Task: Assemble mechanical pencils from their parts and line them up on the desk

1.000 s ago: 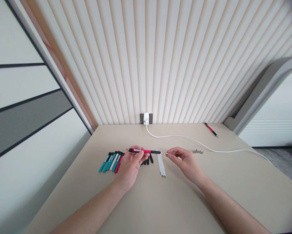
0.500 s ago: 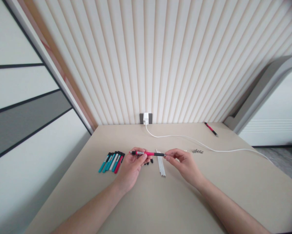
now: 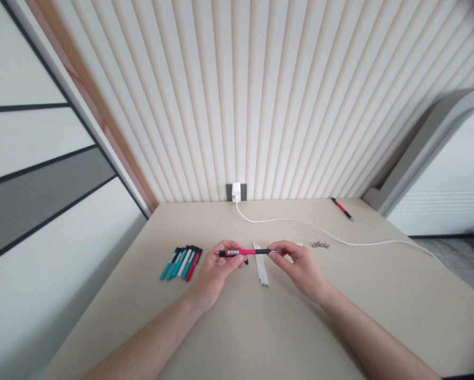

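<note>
A red and black ballpoint pen (image 3: pixel 249 252) lies level between my two hands, above the table. My left hand (image 3: pixel 215 272) is closed around its barrel near the rear end. With thumb and fingertips, my right hand (image 3: pixel 298 264) pinches the metal tip at the other end. Beneath the pen, a bunch of thin white refills (image 3: pixel 263 272) rests on the table. One small black piece (image 3: pixel 246 260) shows by my left fingertips; others around it are hidden behind the hand. Left of my left hand lies a row of teal, white and red pen barrels (image 3: pixel 180 264) with black ends.
Several small metal pen tips (image 3: pixel 321 245) sit right of my right hand. Another red and black pen (image 3: pixel 342 209) lies at the back right. A white cable (image 3: pixel 276 220) runs from a plug (image 3: pixel 236 191) at the wall across the table (image 3: pixel 237 327).
The pen has shifted slightly right and turned about its length, so its white marking now shows differently. My left hand has changed its hold; my right hand stays at the tip.
</note>
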A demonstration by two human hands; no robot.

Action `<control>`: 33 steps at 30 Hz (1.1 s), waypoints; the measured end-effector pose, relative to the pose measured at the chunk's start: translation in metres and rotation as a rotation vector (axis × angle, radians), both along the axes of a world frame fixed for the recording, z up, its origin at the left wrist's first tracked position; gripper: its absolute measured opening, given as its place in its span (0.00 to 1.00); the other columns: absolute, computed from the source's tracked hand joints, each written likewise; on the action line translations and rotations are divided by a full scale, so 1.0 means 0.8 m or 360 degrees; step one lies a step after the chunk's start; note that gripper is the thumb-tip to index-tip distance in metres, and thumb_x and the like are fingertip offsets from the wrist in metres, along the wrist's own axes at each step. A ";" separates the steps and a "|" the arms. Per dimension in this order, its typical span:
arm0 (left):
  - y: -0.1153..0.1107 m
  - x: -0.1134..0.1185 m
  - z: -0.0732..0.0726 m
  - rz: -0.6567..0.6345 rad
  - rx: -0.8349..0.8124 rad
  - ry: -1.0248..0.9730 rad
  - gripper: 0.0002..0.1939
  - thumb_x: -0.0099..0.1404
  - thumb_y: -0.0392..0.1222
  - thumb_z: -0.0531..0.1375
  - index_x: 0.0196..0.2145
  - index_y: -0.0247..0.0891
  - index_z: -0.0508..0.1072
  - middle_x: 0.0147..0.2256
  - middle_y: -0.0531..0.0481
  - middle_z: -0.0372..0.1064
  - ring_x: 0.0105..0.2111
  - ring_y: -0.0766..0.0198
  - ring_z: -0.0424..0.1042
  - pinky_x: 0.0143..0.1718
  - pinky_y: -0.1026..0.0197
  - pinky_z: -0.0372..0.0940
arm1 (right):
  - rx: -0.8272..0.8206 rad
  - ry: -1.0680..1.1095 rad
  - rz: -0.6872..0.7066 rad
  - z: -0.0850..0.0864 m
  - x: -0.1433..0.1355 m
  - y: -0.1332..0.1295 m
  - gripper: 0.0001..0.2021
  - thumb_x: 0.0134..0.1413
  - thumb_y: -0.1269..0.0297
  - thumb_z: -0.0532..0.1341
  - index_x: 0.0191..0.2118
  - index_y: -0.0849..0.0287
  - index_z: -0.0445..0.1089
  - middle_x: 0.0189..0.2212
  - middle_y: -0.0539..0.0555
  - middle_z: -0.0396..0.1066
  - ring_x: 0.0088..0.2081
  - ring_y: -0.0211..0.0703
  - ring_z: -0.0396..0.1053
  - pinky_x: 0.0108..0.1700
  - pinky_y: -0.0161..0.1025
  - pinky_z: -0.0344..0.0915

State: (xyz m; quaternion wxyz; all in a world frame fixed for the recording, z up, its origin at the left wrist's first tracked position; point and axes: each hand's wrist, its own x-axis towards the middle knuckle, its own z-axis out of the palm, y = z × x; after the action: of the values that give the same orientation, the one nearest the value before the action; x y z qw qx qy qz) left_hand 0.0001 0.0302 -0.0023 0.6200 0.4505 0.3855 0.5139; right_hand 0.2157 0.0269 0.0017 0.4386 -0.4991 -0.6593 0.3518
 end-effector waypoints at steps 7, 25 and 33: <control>0.009 -0.009 -0.002 0.0148 0.0003 0.0083 0.15 0.62 0.52 0.60 0.30 0.35 0.69 0.22 0.53 0.68 0.24 0.65 0.71 0.29 0.62 0.65 | 0.0031 0.0020 -0.0103 -0.003 0.006 0.004 0.12 0.55 0.56 0.60 0.39 0.56 0.75 0.32 0.53 0.74 0.34 0.43 0.68 0.38 0.39 0.63; 0.012 -0.013 -0.006 0.0330 0.0204 0.0308 0.14 0.59 0.44 0.64 0.41 0.36 0.70 0.28 0.52 0.72 0.30 0.66 0.72 0.34 0.64 0.67 | -0.0068 -0.0104 -0.0161 -0.012 0.011 0.011 0.11 0.51 0.54 0.64 0.36 0.56 0.76 0.29 0.51 0.73 0.32 0.42 0.68 0.37 0.38 0.62; 0.011 -0.013 -0.003 0.0319 0.0317 0.0302 0.12 0.59 0.41 0.64 0.40 0.37 0.71 0.35 0.51 0.74 0.33 0.66 0.73 0.40 0.63 0.67 | -0.0109 -0.0139 -0.0075 -0.007 0.015 0.011 0.16 0.58 0.52 0.57 0.30 0.57 0.75 0.28 0.52 0.75 0.32 0.43 0.70 0.36 0.37 0.61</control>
State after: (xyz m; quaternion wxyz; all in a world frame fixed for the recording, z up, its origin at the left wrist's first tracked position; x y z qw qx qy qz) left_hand -0.0101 0.0388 -0.0047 0.4788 0.5155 0.4324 0.5639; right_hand 0.2280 0.0357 -0.0043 0.4003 -0.5441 -0.6534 0.3418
